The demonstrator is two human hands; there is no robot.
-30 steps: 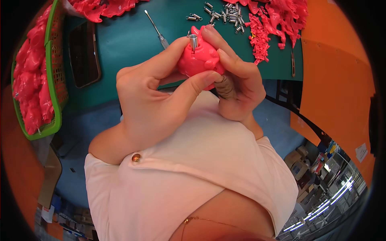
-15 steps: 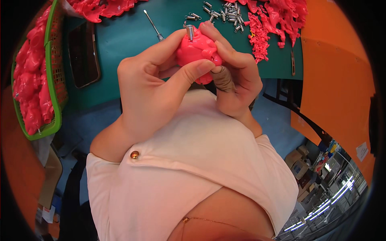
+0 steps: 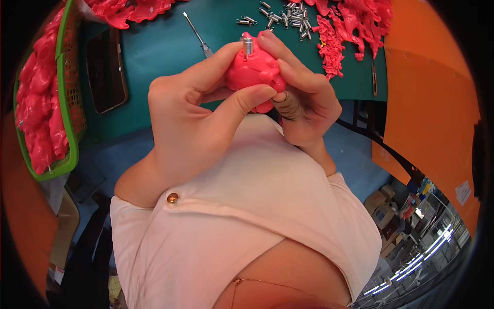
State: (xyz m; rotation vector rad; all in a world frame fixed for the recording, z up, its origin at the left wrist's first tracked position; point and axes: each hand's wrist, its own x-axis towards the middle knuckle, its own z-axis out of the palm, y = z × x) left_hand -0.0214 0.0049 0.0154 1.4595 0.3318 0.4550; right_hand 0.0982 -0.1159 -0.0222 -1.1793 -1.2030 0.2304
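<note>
The part (image 3: pixel 252 73) I hold is plain hot pink, its spring (image 3: pixel 247 48) bright silver with fine coil stripes. My thumb wrap (image 3: pixel 289 106) is brown. I wear a pale, plain, pinkish-white shirt (image 3: pixel 247 180), an amber-gold button (image 3: pixel 172 198) and a gold chain (image 3: pixel 262 281). My table (image 3: pixel 154 51) is deep green, the basket (image 3: pixel 72 149) lime with a lattice pattern, the phone (image 3: pixel 106 69) black, the floor (image 3: pixel 355 154) blue.

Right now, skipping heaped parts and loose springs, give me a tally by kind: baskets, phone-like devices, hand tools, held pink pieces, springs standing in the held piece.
Green basket: 1
Dark phone-like device: 1
Hand tools (screwdriver, slim tool at right): 2
Held pink piece: 1
Spring standing in it: 1
Total: 6
</note>
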